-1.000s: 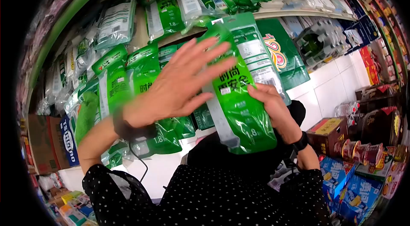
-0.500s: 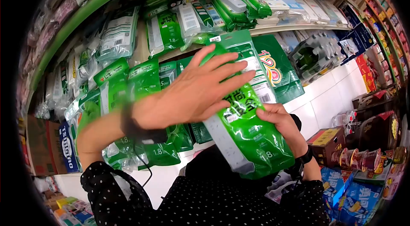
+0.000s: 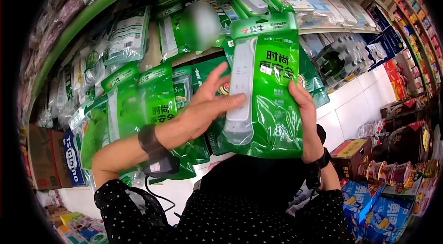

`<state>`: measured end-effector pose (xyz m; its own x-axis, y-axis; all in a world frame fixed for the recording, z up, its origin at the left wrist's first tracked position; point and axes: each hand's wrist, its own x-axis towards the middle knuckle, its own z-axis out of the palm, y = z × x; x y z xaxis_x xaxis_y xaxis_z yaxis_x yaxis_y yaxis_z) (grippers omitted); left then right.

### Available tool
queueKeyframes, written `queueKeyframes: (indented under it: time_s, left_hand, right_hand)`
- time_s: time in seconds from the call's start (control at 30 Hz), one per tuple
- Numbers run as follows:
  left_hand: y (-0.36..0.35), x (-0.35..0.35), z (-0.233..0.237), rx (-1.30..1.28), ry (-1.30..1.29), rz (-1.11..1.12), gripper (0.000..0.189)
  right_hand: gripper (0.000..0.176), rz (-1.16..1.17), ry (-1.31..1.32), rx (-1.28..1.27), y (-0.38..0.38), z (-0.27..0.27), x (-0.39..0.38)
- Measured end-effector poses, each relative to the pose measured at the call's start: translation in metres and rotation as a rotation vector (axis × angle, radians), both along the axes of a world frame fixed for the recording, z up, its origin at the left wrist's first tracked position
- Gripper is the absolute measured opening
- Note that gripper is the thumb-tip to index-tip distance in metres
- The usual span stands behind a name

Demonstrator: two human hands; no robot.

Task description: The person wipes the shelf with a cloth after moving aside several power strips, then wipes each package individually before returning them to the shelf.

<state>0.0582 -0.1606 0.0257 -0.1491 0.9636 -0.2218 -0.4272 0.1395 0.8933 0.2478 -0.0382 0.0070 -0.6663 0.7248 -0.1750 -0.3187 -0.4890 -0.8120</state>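
A green-and-clear bag with a white power strip (image 3: 274,119) inside is held upright in front of me, its printed front towards the camera. My right hand (image 3: 307,115) grips its right edge, thumb on the front and the other fingers hidden behind. On the left side, my left hand (image 3: 198,112) has its fingers stretched apart, with the thumb lying over the strip's front; some fingertips reach the bag's edge and may pass behind it. Similar power strip bags (image 3: 159,92) hang to the left, partly covered by my left forearm.
More packs (image 3: 127,36) lie on the shelf (image 3: 341,28) ahead. Shrink-wrapped bottles (image 3: 339,59) stand at right, near a dark green carton (image 3: 318,92). A Tsingtao carton (image 3: 73,158) is at lower left; blue snack boxes (image 3: 387,216) are at lower right.
The bag has been raised and turned more upright, its front now facing me. My left hand has moved down and left off the bag's upper front to its left edge.
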Motion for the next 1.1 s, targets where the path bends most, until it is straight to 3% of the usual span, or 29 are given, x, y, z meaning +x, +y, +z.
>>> queueKeyframes:
  time_s: [0.13,0.23,0.4,0.5,0.67,0.77,0.9,0.93,0.97,1.0,1.03,1.07,1.1]
  left_hand:
    - [0.010,-0.030,-0.015,-0.044,-0.170,-0.039,0.075]
    - [0.012,-0.049,-0.014,0.044,-0.198,0.100,0.069]
    - [0.032,-0.121,-0.027,0.102,-0.140,0.314,0.052]
    - [0.051,-0.192,-0.053,0.110,-0.206,0.356,0.042]
    - [0.075,-0.266,-0.087,0.048,-0.085,0.358,0.033]
    - [0.080,-0.281,-0.097,0.086,0.000,0.218,0.027]
    - [0.079,-0.268,-0.094,0.019,0.057,0.377,0.020]
    - [0.081,-0.267,-0.094,-0.051,0.155,0.464,0.017]
    - [0.085,-0.285,-0.100,-0.105,0.326,0.397,0.021]
    - [0.089,-0.314,-0.110,-0.122,0.763,0.170,0.027]
    - [0.089,-0.339,-0.112,-0.031,1.497,-0.119,0.033]
    - [0.090,-0.353,-0.118,0.082,1.866,-0.236,0.040]
    - [0.092,-0.366,-0.124,0.118,1.995,-0.258,0.046]
  right_hand:
    - [0.036,0.113,0.040,-0.044,0.011,0.000,-0.026]
    - [0.040,0.116,0.097,-0.077,0.010,0.011,-0.052]
    - [0.051,0.091,0.059,0.105,0.034,0.012,-0.058]
    - [0.050,0.052,-0.157,0.347,0.048,0.004,-0.041]
    - [0.042,-0.103,-0.359,0.447,0.067,-0.029,-0.001]
    - [0.042,-0.133,-0.440,0.497,0.073,-0.046,0.021]
    - [0.040,-0.097,-0.519,0.458,0.069,-0.061,0.034]
    - [0.041,-0.069,-0.458,0.417,0.066,-0.064,0.035]
    - [0.041,-0.045,-0.451,0.458,0.065,-0.067,0.033]
    - [0.042,-0.023,-0.448,0.496,0.066,-0.071,0.032]
    - [0.042,-0.005,-0.450,0.530,0.066,-0.075,0.033]
    - [0.043,-0.021,-0.441,0.559,0.066,-0.078,0.033]
    - [0.044,-0.032,-0.470,0.575,0.066,-0.077,0.031]
